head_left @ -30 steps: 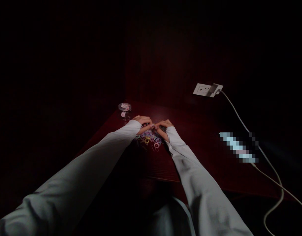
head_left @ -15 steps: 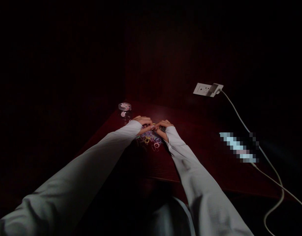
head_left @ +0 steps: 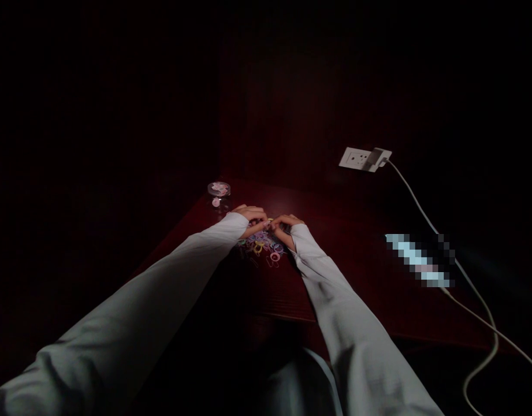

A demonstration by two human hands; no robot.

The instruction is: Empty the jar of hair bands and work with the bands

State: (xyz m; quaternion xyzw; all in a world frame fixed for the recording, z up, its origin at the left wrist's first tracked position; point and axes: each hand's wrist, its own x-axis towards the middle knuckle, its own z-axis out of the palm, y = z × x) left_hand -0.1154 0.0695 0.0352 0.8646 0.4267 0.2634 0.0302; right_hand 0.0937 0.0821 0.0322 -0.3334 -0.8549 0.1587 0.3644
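Note:
Both hands meet over a pile of small coloured rings and clips (head_left: 259, 245) on the dark red table. My left hand (head_left: 250, 215) is bent, its thumb and fingertips pinched together at the pile's upper edge. Facing it, my right hand (head_left: 286, 224) is also closed in a pinch, its fingertips nearly touching the left ones. A small yellowish thing shows between the fingertips, too small to make out. A pink ring (head_left: 275, 257) and a yellow piece (head_left: 258, 248) lie on the near side of the pile.
A clear jar (head_left: 219, 196) with pink decorations stands left of my hands. On the right lies a pixelated, lit device (head_left: 417, 260) with a cable. A white wall socket (head_left: 364, 159) holds a plug with a white cord. The table's front edge (head_left: 287, 317) runs below the pile.
The view has shifted very slightly. Both hands stay pinched at almost the same spot over the pile, with only small finger movement.

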